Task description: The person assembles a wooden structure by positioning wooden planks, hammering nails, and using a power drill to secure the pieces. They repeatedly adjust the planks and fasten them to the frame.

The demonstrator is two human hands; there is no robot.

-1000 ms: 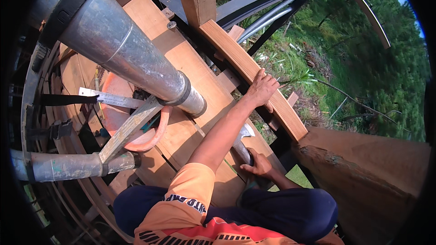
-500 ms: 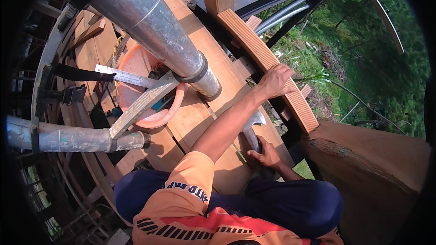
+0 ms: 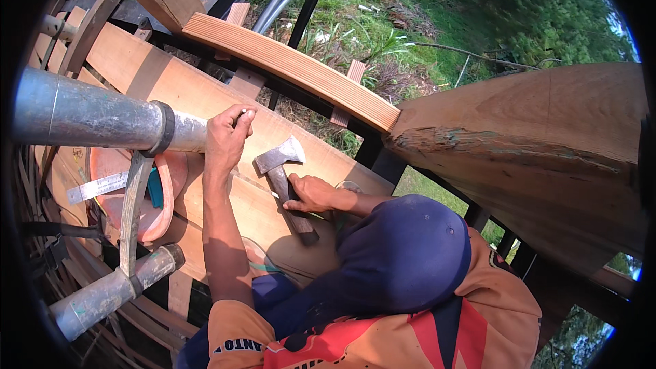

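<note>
My right hand (image 3: 311, 193) is closed around the wooden handle of the hatchet (image 3: 283, 178), just left of the centre of the frame, fingers wrapped over the shaft about halfway along, with the butt end sticking out below my fist toward my knee. The grey steel head points up and to the right and lies on or just above the wide pale plank (image 3: 205, 102) that runs diagonally from the upper left toward the middle. I judge the tool top-heavy: the head is a solid wedge of metal, the handle short, stiff and dark with wear, so the weight will pull forward of my grip. Held this far up, it gives control for short taps; sliding toward the butt would give more swing and less steadiness. The worn wood looks smooth and could slip in a sweaty palm, so a full wrap suits it better than a fingertip hold. My left hand (image 3: 229, 138) lies further up the plank, pinching what looks like a small nail (image 3: 242, 111) between thumb and fingertips, upright on the wood; it is too small to be sure. That hand sits close beside the end of the grey metal pipe (image 3: 102, 116) coming in from the left. An orange basin (image 3: 154, 198) with a steel square (image 3: 102, 186) across it sits at lower left.
</note>
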